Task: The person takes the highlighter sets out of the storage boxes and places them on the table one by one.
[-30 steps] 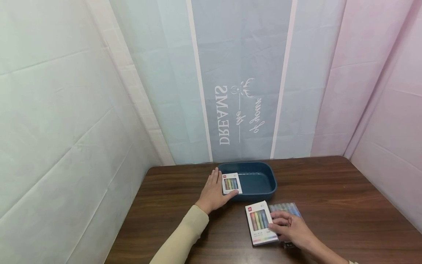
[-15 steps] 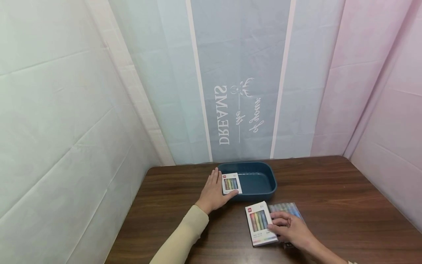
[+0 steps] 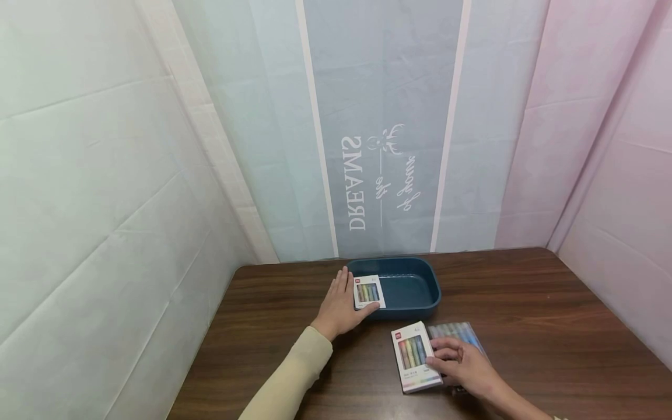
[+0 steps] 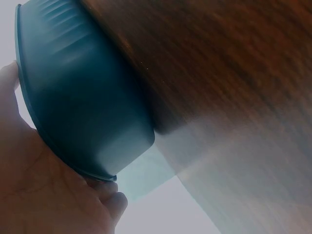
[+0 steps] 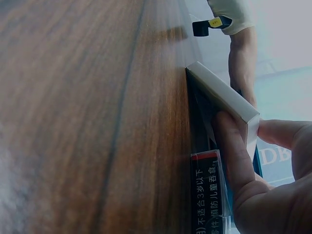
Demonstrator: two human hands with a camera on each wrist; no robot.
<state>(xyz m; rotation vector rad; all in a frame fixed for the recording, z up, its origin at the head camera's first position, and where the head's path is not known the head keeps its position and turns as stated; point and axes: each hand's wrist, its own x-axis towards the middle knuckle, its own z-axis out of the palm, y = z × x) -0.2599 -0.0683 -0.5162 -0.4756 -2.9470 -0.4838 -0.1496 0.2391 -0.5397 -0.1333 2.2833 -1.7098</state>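
In the head view my left hand (image 3: 340,306) rests with straight fingers along the left rim of a dark blue plastic bin (image 3: 434,300). Inside the bin's left end a white crayon box (image 3: 382,294) leans under my left thumb. My right hand (image 3: 467,364) pinches a second white crayon box (image 3: 417,356) by its right side, thumb on its face and fingers beneath. That box (image 5: 226,92) is tilted up off the table in the right wrist view. Partly under my right hand lies a clear case of coloured sticks (image 3: 462,331), with a black printed edge (image 5: 207,195).
The brown wooden table (image 3: 551,326) has its back edge against a hanging printed curtain (image 3: 388,87). Pale cloth walls stand at the left (image 3: 105,204) and the right (image 3: 625,204). The bin is near the back edge.
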